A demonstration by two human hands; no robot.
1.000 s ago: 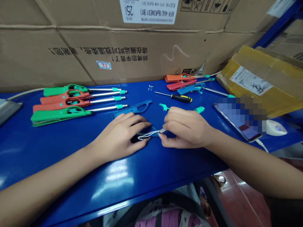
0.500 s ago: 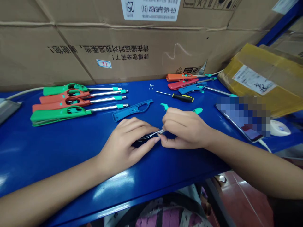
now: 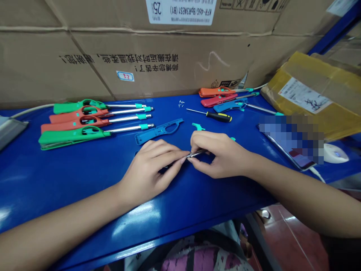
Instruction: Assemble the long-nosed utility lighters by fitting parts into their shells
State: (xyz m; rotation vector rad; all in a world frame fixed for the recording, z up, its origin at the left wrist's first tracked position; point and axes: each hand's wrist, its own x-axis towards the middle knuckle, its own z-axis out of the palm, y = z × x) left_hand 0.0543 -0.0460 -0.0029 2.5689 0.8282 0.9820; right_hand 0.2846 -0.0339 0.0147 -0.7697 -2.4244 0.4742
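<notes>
My right hand [image 3: 221, 155] pinches a thin silver metal tube [image 3: 197, 153], the barrel of a gas lighter, between thumb and curled fingers. At the tube's left end, the thumb and index finger of my left hand [image 3: 152, 165] are pressed together; the fine wires they hold are mostly hidden. A dark part under the left palm cannot be made out. Just beyond the hands lies an open blue lighter shell half [image 3: 158, 132]. A teal trigger [image 3: 198, 127] rests near my right knuckles, and another teal piece [image 3: 232, 139] peeks out behind that hand.
Several green and orange-red lighters [image 3: 70, 137] lie in a row at left. More lighters [image 3: 217, 100] lie back right, beside a black-yellow screwdriver [image 3: 219, 116] and small screws [image 3: 181, 103]. A phone [image 3: 303, 164], white mouse [image 3: 335, 153] and taped parcel [image 3: 316, 113] stand right; a large carton [image 3: 152, 43] walls the back.
The white wires between my hands have gone mostly out of sight. My right hand has shifted and more of the metal tube shows; both hands' fingertips now meet at its end.
</notes>
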